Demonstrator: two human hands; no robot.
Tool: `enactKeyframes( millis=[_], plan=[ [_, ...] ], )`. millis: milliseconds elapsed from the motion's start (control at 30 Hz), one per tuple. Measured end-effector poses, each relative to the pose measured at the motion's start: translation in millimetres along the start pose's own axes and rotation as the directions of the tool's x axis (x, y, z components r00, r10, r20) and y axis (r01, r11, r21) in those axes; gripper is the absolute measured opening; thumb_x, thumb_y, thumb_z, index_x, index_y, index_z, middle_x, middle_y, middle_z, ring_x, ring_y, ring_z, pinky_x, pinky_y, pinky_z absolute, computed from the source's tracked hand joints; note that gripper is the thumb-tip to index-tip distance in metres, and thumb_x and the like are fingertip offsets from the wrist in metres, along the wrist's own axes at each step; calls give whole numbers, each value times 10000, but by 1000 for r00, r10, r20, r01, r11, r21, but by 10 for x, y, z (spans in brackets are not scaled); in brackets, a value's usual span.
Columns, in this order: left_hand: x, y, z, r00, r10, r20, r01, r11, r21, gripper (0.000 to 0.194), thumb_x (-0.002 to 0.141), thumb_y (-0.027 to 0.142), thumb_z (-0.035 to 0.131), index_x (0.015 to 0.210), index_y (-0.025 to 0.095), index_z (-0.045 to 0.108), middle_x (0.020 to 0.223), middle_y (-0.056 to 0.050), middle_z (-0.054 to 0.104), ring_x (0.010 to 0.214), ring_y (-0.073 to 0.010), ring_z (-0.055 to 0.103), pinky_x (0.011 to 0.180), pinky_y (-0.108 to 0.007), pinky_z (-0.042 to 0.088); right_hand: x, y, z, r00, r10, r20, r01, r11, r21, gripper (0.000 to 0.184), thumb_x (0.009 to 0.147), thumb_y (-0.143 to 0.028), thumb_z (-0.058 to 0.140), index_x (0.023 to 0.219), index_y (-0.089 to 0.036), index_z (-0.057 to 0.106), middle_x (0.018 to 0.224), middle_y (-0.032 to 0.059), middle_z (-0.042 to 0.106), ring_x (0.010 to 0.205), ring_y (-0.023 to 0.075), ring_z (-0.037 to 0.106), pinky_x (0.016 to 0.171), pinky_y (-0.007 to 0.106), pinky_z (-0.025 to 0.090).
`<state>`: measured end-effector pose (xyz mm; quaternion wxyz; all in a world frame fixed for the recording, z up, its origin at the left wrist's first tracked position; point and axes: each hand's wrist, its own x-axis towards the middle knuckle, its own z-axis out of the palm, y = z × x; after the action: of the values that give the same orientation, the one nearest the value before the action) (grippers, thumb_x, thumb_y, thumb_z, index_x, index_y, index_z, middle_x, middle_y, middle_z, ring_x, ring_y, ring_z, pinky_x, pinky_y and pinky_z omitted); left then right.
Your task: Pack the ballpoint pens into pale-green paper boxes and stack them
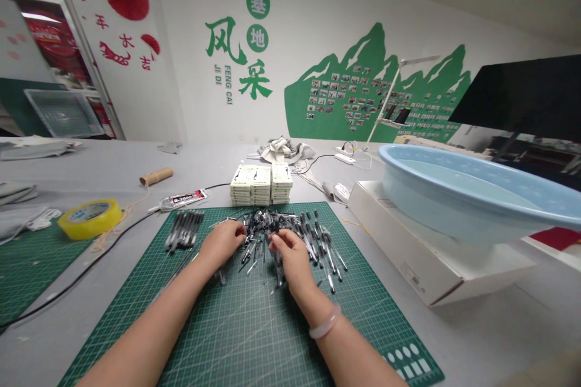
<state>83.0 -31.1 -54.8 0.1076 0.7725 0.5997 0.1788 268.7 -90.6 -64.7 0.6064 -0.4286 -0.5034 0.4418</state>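
A loose pile of black pen caps and clear pen parts (259,222) lies on the green cutting mat (218,338). At its left edge is my left hand (226,242), thumb and fingers pinched together; what they hold, if anything, is too small to make out. My right hand (291,254) is closed at the pile's near side, on what looks like a pen (277,272), with a dark end by the fingertips and a clear barrel below. Clear pens with black caps (324,248) are spread to the right. A neat row of pens (184,230) lies at the left.
Stacked small boxes (252,184) stand behind the mat. On the right, a blue basin (454,193) rests on a white carton (408,254). Yellow tape (91,219), a black cable (86,281) and a glue tube (184,199) lie left. Cloths (284,150) are at the back.
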Motion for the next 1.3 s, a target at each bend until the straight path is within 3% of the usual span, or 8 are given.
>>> enactKeyframes(
  millis=[400,667,800,900,1000,1133,1233,1300],
  plan=[
    [-54,126,99,1000,-1,-14,2,990,143,115,767,219,534,819,218,637,924,-55,648,848,-196,589,668,-262,400,-6,26,4,1000,1,3,-1,1000,-14,171,793,-340,592,767,-173,619,645,1,614,651,153,552,660,266,411],
    [-48,179,146,996,-88,-16,90,987,132,112,769,238,531,785,192,631,935,-84,651,855,-211,603,693,-271,423,-9,13,12,1000,7,2,-7,1000,-2,163,782,-339,596,775,-177,618,644,-4,614,650,157,560,670,271,423],
    [-34,134,94,996,-69,-51,73,993,88,108,746,235,529,760,197,629,879,-73,673,819,-205,612,681,-262,418,-1,10,14,1000,17,-1,-17,1000,-24,150,780,-319,594,760,-173,625,629,-8,599,633,150,550,659,266,414],
    [-6,84,-4,996,-50,-79,50,999,-5,85,716,218,534,716,200,617,776,-50,685,764,-200,626,683,-264,421,-5,12,12,1000,9,14,-8,996,-87,152,786,-307,584,757,-172,648,605,-15,576,606,145,527,625,260,397],
    [8,70,-130,996,-85,-30,75,967,-242,86,710,231,527,750,197,595,675,-22,680,651,-183,640,627,-260,450,-23,15,12,998,-11,59,21,986,-167,155,793,-289,572,801,-183,685,597,-19,564,581,143,502,581,255,374],
    [-25,119,-312,995,-6,100,65,793,-606,122,727,289,543,807,198,554,595,12,653,569,-169,638,563,-261,492,-44,24,19,993,-77,90,99,955,-278,160,789,-262,574,837,-207,716,703,5,639,636,159,534,602,261,386],
    [-62,162,-433,987,87,135,38,690,-722,168,719,324,585,821,196,548,620,13,650,582,-166,639,572,-274,511,-45,41,19,990,-114,84,136,933,-334,156,787,-253,582,848,-218,722,792,21,678,707,176,569,651,271,406],
    [-81,183,-492,980,124,156,32,677,-736,181,716,335,599,820,196,547,620,14,646,569,-161,632,572,-279,513,-44,53,16,990,-115,87,138,927,-348,159,792,-248,579,858,-220,721,812,26,685,723,179,578,663,275,411]
  ],
)
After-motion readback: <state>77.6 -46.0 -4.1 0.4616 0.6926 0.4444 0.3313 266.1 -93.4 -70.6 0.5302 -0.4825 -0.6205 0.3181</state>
